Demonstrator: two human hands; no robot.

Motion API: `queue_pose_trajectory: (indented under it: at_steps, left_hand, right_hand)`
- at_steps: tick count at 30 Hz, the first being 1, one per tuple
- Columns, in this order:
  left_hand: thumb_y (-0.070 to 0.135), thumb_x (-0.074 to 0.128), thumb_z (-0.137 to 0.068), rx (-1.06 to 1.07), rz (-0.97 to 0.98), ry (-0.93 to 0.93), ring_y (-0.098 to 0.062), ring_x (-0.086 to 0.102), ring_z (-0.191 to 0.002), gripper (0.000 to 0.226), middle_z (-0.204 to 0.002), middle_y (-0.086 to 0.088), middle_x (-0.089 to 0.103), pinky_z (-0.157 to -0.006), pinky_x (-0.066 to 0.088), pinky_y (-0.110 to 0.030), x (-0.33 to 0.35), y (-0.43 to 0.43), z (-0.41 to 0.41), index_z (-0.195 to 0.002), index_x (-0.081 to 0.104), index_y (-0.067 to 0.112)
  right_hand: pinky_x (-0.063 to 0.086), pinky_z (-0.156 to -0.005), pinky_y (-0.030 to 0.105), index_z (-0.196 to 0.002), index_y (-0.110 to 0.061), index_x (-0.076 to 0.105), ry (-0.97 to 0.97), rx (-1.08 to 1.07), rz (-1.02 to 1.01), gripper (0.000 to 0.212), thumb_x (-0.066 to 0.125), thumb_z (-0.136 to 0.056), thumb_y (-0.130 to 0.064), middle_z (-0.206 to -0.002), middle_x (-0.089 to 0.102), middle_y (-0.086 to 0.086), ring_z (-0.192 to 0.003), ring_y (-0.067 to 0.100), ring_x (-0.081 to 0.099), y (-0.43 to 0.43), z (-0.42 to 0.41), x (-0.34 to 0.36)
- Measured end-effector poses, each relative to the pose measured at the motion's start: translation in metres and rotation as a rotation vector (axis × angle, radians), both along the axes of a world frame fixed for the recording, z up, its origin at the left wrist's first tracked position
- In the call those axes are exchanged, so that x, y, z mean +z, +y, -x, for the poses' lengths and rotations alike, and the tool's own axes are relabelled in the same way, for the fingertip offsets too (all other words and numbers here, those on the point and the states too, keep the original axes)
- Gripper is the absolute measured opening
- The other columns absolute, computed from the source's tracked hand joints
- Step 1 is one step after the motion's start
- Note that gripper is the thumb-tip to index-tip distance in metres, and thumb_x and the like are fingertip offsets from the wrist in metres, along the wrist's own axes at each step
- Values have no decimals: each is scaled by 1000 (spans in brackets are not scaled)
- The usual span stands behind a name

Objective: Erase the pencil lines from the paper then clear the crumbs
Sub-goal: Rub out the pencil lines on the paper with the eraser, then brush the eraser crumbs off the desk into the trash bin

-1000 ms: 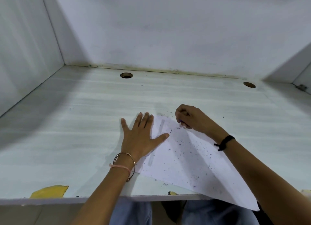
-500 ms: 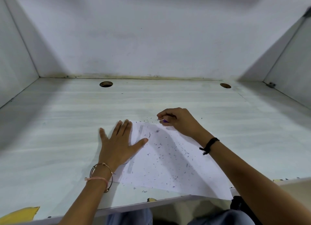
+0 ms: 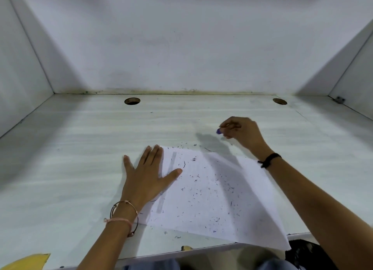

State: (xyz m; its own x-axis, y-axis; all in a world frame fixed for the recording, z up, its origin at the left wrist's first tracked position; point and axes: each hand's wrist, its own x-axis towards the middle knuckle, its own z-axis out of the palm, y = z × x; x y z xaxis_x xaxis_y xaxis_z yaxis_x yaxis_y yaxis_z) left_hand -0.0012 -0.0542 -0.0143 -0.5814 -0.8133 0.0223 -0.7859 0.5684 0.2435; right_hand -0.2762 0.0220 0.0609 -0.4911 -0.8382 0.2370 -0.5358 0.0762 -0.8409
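Note:
A white sheet of paper (image 3: 218,199) lies on the desk near its front edge, its right corner hanging over the edge. Dark eraser crumbs (image 3: 203,191) are scattered across it and just beyond its far edge. My left hand (image 3: 147,177) lies flat with fingers spread on the paper's left part, pressing it down. My right hand (image 3: 242,131) is raised above the desk beyond the paper's far right corner, pinching a small purple eraser (image 3: 219,131) between its fingertips.
The pale desk (image 3: 80,158) is boxed in by white walls at the back and both sides. Two round cable holes (image 3: 132,101) (image 3: 279,101) sit near the back wall. A yellow patch (image 3: 28,261) shows at the front left edge.
My right hand has lifted off the paper's far edge and moved up and to the right with the eraser. My left hand stays flat on the paper. The camera view has shifted.

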Motion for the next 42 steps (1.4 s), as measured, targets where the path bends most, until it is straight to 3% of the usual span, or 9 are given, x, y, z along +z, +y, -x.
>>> queue_pose_trajectory:
  at_steps: [4,8,13,19,23,29,35,37,42]
  left_hand:
    - [90,-1,-68,-3,14,19,-1,-13,-147,110,-162,15,-9,-115,-9,-61,-1,-1,0,-157,0,26]
    - [89,-6,-63,5,31,39,2,-15,-145,113,-162,16,-9,-115,-10,-60,-3,-1,0,-156,1,26]
    - [90,2,-70,-4,9,33,9,-22,-135,107,-162,17,-9,-116,-10,-59,-1,-1,-1,-157,1,28]
    - [88,-2,-72,-7,-15,59,1,-11,-147,104,-162,17,-6,-115,-8,-59,2,0,0,-157,4,29]
    - [89,6,-70,-6,-28,35,-2,-9,-148,106,-163,17,-5,-116,-7,-58,3,1,-2,-156,5,29]
    - [75,21,-89,27,12,-14,-7,-4,-150,85,-164,11,-3,-117,-3,-59,5,4,-2,-157,6,26]
    - [72,20,-92,74,19,-20,-12,0,-151,82,-164,8,0,-115,-1,-62,4,7,2,-157,8,24]
    - [71,20,-93,89,19,-23,-14,-1,-151,82,-165,6,-1,-115,-1,-63,3,9,4,-157,4,22]
    - [58,36,-98,94,-11,217,-23,15,-150,80,-162,-7,18,-119,4,-48,0,8,7,-157,3,15]
  right_hand:
    - [43,-56,0,-86,3,69,48,-259,-20,11,74,-76,1,-73,68,8,-56,-3,62,-13,47,-8]
    - [55,-68,15,-85,4,68,22,-370,-39,9,72,-76,3,-72,66,15,-49,1,58,-25,74,-26]
    - [38,-54,-3,-92,-3,68,-32,-406,-9,17,75,-80,-14,-80,65,5,-68,9,58,-25,80,-41]
    - [46,-79,28,-103,-10,64,-276,-369,1,21,64,-89,-26,-74,65,-2,-74,16,60,4,84,-45]
    - [45,-77,20,-104,-9,66,-335,-304,-39,22,59,-93,-27,-82,65,-1,-80,14,60,43,63,-42]
    - [38,-71,22,-104,-14,64,-27,-327,-253,27,56,-94,-37,-98,65,0,-91,16,57,98,19,-34]
    - [35,-66,23,-95,-18,49,-137,-259,-274,32,73,-83,-36,-86,51,-1,-87,18,49,118,-6,-28]
    - [33,-62,27,-79,0,51,-290,-196,-236,41,77,-79,-32,-76,50,18,-76,23,49,120,-11,-28]
    - [57,-71,29,-109,1,69,-459,-97,-120,24,67,-87,-7,-102,73,16,-89,30,70,124,-23,-23]
